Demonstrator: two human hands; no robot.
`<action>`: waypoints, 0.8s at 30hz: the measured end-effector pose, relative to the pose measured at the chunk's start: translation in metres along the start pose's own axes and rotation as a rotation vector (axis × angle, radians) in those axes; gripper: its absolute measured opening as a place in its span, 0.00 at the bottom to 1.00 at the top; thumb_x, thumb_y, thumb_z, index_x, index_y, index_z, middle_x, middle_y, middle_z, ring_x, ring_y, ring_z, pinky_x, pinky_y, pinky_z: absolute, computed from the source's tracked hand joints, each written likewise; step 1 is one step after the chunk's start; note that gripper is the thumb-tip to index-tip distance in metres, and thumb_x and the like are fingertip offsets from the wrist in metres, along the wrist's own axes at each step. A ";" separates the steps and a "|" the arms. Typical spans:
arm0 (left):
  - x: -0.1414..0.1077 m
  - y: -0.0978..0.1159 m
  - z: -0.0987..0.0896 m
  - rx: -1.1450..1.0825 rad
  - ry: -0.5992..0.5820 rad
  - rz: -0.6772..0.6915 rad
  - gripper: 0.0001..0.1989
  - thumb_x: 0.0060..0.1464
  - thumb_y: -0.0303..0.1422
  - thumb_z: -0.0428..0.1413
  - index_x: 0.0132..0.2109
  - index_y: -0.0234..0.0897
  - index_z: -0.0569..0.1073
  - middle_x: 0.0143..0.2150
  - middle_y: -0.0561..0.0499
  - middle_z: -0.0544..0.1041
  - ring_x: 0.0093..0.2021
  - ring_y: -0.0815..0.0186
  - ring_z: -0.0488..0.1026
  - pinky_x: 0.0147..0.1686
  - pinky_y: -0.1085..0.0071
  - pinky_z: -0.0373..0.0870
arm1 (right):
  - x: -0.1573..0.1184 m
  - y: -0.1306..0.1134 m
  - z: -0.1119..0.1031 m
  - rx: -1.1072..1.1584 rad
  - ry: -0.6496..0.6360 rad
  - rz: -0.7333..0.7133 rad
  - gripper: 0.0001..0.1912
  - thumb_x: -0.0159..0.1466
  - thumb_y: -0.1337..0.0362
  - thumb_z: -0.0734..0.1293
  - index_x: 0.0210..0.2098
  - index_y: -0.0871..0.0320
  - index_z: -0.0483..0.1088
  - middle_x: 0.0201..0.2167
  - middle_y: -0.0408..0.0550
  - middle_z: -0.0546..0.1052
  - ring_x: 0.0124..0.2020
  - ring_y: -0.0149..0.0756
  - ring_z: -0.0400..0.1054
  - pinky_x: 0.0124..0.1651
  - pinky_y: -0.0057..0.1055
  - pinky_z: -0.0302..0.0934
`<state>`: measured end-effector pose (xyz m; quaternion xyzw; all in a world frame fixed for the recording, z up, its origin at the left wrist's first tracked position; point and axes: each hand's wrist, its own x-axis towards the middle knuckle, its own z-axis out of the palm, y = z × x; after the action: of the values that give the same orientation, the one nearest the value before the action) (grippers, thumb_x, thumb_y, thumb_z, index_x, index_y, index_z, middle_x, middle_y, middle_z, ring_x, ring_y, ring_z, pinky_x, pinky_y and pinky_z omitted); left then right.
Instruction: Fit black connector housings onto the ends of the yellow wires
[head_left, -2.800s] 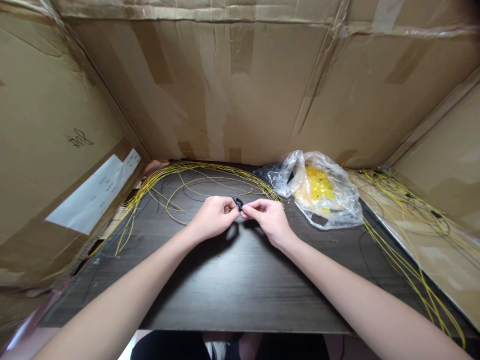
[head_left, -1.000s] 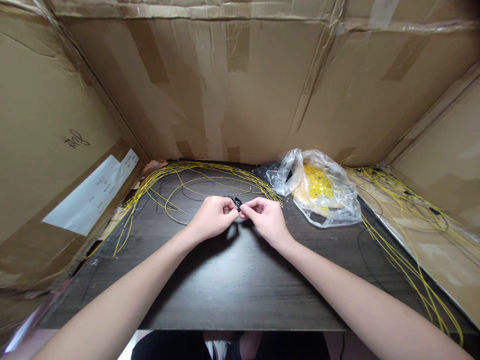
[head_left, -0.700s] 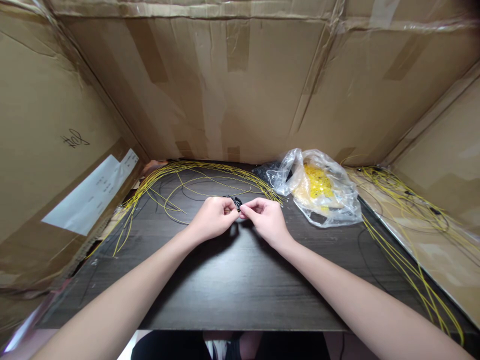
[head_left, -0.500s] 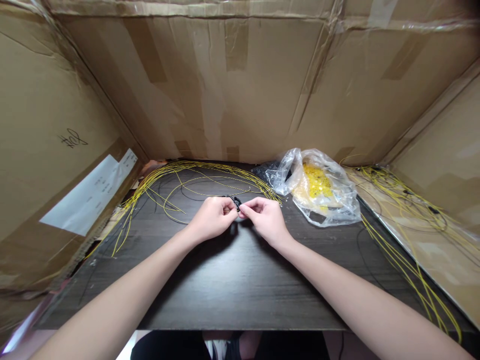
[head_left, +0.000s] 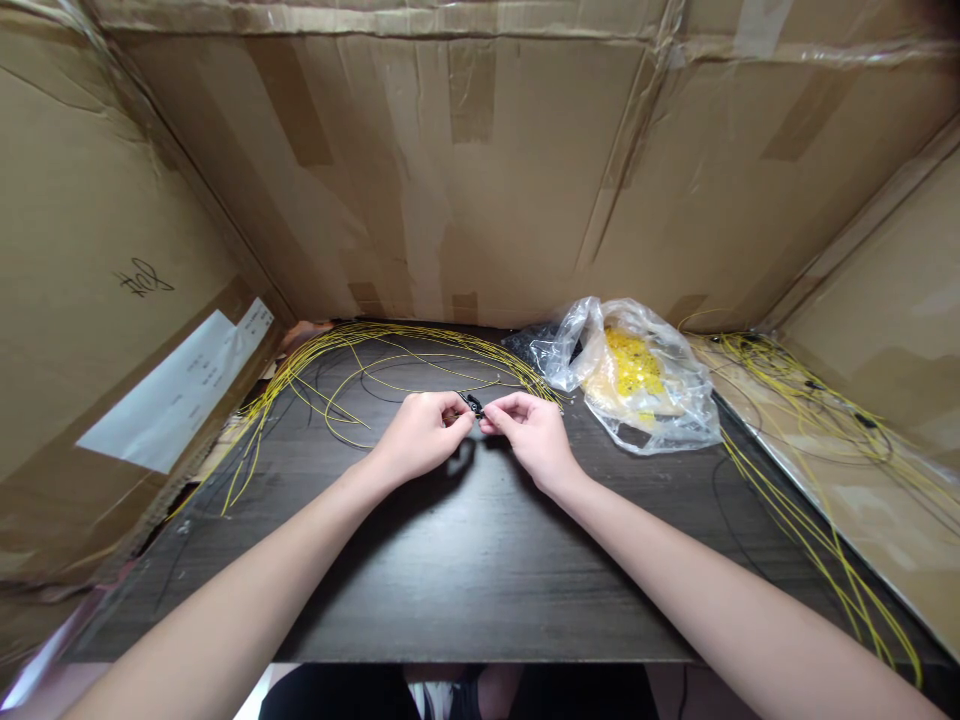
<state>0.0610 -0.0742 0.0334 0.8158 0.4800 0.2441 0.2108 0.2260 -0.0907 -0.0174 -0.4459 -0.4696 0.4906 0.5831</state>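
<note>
Between my fingertips, just above the dark tabletop (head_left: 465,570), is a small black connector (head_left: 475,404); its fine details are too small to read. My left hand (head_left: 425,432) is closed, thumb and fingers pinching the connector from its left side. From the right, my right hand (head_left: 534,435) pinches at the connector's other end, and the fingers hide part of it. Behind both hands lies a loose arc of thin yellow wires (head_left: 420,332).
A clear plastic bag (head_left: 694,410) of small yellow parts (head_left: 634,362) stands at the back right, beside a bag of dark pieces (head_left: 529,347). More yellow wires (head_left: 817,520) trail down the right side. Cardboard walls (head_left: 420,180) enclose the table on three sides.
The black connector has turned slightly between my fingers, and my fingertips have shifted a little on it. Both arms are nearly where they were.
</note>
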 end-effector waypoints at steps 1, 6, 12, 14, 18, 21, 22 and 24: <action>0.000 -0.001 0.000 0.002 0.003 0.002 0.11 0.55 0.34 0.53 0.33 0.35 0.78 0.25 0.53 0.76 0.23 0.70 0.67 0.26 0.74 0.58 | 0.000 0.000 0.001 0.016 0.001 0.005 0.19 0.51 0.52 0.75 0.30 0.62 0.73 0.28 0.50 0.79 0.30 0.38 0.76 0.39 0.34 0.72; 0.000 -0.004 0.002 -0.001 0.003 0.016 0.09 0.55 0.34 0.53 0.33 0.35 0.77 0.25 0.54 0.77 0.24 0.70 0.67 0.26 0.74 0.59 | -0.001 -0.003 0.003 0.122 -0.012 0.057 0.19 0.49 0.54 0.77 0.30 0.62 0.72 0.27 0.47 0.78 0.29 0.36 0.76 0.40 0.34 0.72; 0.000 -0.005 0.002 0.012 0.015 0.036 0.09 0.56 0.33 0.53 0.35 0.35 0.77 0.27 0.54 0.78 0.24 0.70 0.68 0.27 0.74 0.59 | -0.001 -0.007 0.002 0.257 -0.055 0.137 0.17 0.47 0.60 0.78 0.32 0.63 0.75 0.30 0.49 0.80 0.32 0.34 0.76 0.44 0.32 0.71; 0.000 -0.005 0.003 0.024 0.018 0.049 0.09 0.56 0.33 0.54 0.34 0.35 0.77 0.26 0.54 0.77 0.24 0.71 0.67 0.27 0.74 0.59 | -0.001 -0.007 0.002 0.262 -0.053 0.154 0.17 0.46 0.61 0.78 0.32 0.63 0.76 0.30 0.50 0.80 0.32 0.35 0.77 0.44 0.31 0.71; 0.000 -0.007 0.004 0.042 0.010 0.072 0.08 0.55 0.32 0.54 0.35 0.35 0.78 0.26 0.53 0.77 0.24 0.71 0.67 0.27 0.74 0.59 | -0.001 -0.006 0.001 0.249 -0.021 0.175 0.16 0.46 0.62 0.78 0.32 0.64 0.75 0.28 0.50 0.80 0.31 0.36 0.77 0.42 0.32 0.71; 0.000 -0.007 0.004 0.052 0.014 0.080 0.08 0.55 0.31 0.54 0.35 0.35 0.78 0.26 0.53 0.77 0.24 0.70 0.67 0.27 0.73 0.59 | 0.000 -0.005 0.001 0.241 -0.008 0.181 0.17 0.47 0.63 0.77 0.33 0.64 0.75 0.28 0.50 0.80 0.30 0.36 0.77 0.41 0.32 0.71; 0.000 -0.007 0.004 0.055 0.018 0.082 0.08 0.55 0.31 0.54 0.35 0.35 0.78 0.26 0.53 0.77 0.24 0.70 0.67 0.27 0.73 0.59 | 0.000 -0.004 0.001 0.237 -0.006 0.180 0.17 0.47 0.63 0.77 0.34 0.64 0.75 0.28 0.51 0.80 0.30 0.37 0.77 0.41 0.32 0.71; 0.000 -0.007 0.004 0.061 0.023 0.084 0.08 0.54 0.31 0.54 0.34 0.35 0.78 0.26 0.53 0.77 0.24 0.70 0.67 0.27 0.73 0.58 | 0.000 -0.005 0.000 0.231 -0.007 0.178 0.17 0.47 0.62 0.77 0.34 0.63 0.75 0.28 0.50 0.80 0.30 0.37 0.77 0.42 0.33 0.71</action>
<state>0.0584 -0.0714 0.0258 0.8385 0.4548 0.2474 0.1697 0.2264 -0.0913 -0.0128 -0.4139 -0.3708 0.5926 0.5831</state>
